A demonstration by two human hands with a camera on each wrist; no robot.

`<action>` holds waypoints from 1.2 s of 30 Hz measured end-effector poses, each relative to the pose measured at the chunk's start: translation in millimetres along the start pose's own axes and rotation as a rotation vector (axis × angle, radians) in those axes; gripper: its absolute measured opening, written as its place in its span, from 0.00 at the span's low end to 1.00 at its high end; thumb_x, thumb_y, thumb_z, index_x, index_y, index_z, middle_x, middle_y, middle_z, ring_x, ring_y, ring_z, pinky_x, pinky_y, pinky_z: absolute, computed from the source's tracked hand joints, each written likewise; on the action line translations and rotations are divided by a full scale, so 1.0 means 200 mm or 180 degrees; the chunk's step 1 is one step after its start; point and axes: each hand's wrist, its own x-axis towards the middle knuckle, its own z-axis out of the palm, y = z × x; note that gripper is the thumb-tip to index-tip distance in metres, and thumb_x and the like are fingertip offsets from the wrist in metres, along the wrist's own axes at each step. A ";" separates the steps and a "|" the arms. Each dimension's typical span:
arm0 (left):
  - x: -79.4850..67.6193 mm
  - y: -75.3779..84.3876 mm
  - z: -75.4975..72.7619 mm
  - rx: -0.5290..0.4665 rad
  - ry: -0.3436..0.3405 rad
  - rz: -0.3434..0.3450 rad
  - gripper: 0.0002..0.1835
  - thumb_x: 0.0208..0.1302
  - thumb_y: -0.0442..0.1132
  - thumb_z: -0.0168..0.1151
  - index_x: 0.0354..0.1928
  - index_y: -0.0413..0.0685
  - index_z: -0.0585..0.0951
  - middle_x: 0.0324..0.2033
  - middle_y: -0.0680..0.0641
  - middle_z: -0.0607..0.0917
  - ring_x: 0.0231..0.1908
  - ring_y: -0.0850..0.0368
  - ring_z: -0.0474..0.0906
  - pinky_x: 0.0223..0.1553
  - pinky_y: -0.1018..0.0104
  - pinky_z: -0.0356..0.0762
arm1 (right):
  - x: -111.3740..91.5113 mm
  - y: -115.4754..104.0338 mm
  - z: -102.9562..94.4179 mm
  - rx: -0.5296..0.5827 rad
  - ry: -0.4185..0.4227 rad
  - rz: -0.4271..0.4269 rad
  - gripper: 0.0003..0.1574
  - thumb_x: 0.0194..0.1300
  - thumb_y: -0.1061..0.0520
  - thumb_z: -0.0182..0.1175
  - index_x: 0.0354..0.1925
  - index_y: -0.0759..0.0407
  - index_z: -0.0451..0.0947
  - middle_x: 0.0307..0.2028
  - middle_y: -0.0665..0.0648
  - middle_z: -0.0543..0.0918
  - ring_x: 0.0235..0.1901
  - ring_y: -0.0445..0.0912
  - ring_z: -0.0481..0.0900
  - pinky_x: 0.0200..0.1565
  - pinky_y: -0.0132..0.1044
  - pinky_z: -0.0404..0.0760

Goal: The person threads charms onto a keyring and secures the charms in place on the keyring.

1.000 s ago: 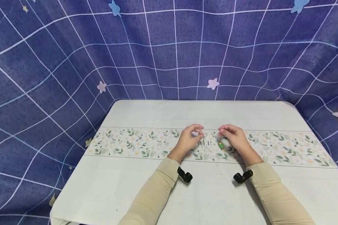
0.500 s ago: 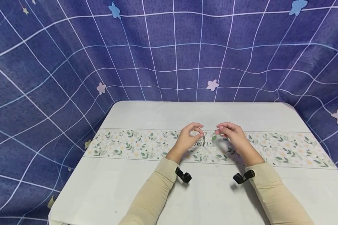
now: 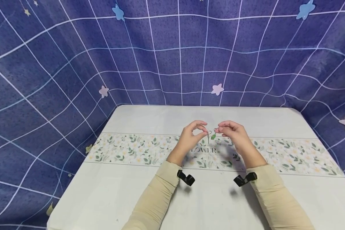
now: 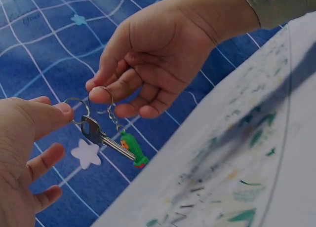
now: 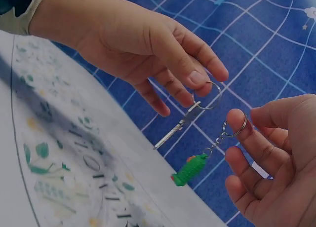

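Note:
My left hand (image 3: 189, 137) pinches a thin metal key ring (image 5: 221, 95) between thumb and fingertip. A silver key (image 4: 93, 131) hangs from that ring. Opposite, my right hand (image 3: 235, 131) pinches a second ring (image 5: 245, 123), its other fingers partly curled. From this one, on a short chain (image 4: 114, 119), dangles a small green keychain charm (image 5: 190, 170) with orange and red bits. In both wrist views the two rings are close together; whether they touch I cannot tell. Both hands are held above the table, fingertips facing each other.
The white table (image 3: 149, 118) carries a floral printed band (image 3: 152, 150) with lettering across its middle. A blue curtain (image 3: 172, 57) with grid lines and stars stands behind and at the sides. Black wrist mounts (image 3: 186, 178) sit on both sleeves.
My right hand has moved left and slightly away from me, bringing the green charm beside the hanging key. The left hand has risen a little, still pinching its ring.

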 end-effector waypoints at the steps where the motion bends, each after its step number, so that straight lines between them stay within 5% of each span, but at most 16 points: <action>1: 0.01 0.01 -0.01 0.0004 -0.0004 0.0011 0.18 0.65 0.36 0.69 0.56 0.51 0.80 0.40 0.51 0.89 0.59 0.57 0.78 0.68 0.52 0.65 | 0.00 0.00 0.01 0.0036 0.0001 -0.0016 0.09 0.73 0.59 0.59 0.49 0.63 0.77 0.35 0.42 0.88 0.41 0.38 0.85 0.48 0.37 0.79; 8: 0.04 0.07 -0.03 0.0016 -0.0097 -0.0041 0.18 0.68 0.38 0.68 0.58 0.51 0.79 0.39 0.53 0.88 0.61 0.55 0.76 0.68 0.47 0.65 | 0.02 -0.02 0.04 0.0222 0.0051 -0.0052 0.11 0.72 0.63 0.58 0.50 0.67 0.75 0.35 0.43 0.89 0.41 0.38 0.85 0.47 0.35 0.79; 18: 0.07 0.11 -0.04 -0.0057 0.0006 -0.0071 0.21 0.66 0.34 0.68 0.60 0.46 0.76 0.35 0.50 0.89 0.42 0.59 0.81 0.59 0.56 0.74 | 0.04 -0.04 0.08 0.0547 0.0128 -0.0145 0.06 0.69 0.67 0.62 0.43 0.58 0.78 0.35 0.45 0.90 0.40 0.38 0.87 0.42 0.31 0.79; 32: 0.07 0.11 -0.07 -0.0172 0.0037 -0.0062 0.19 0.66 0.32 0.67 0.56 0.44 0.75 0.35 0.46 0.89 0.39 0.58 0.80 0.58 0.43 0.74 | 0.04 -0.03 0.11 0.0516 0.0122 -0.0263 0.14 0.65 0.72 0.64 0.48 0.63 0.77 0.38 0.45 0.90 0.44 0.39 0.87 0.48 0.31 0.83; 36: 0.07 0.11 -0.06 -0.0141 0.0014 -0.0078 0.19 0.67 0.32 0.67 0.57 0.44 0.75 0.35 0.47 0.89 0.40 0.57 0.81 0.58 0.49 0.75 | 0.04 -0.01 0.11 0.0438 0.0106 -0.0302 0.18 0.64 0.71 0.65 0.49 0.56 0.78 0.39 0.44 0.90 0.45 0.39 0.86 0.48 0.31 0.83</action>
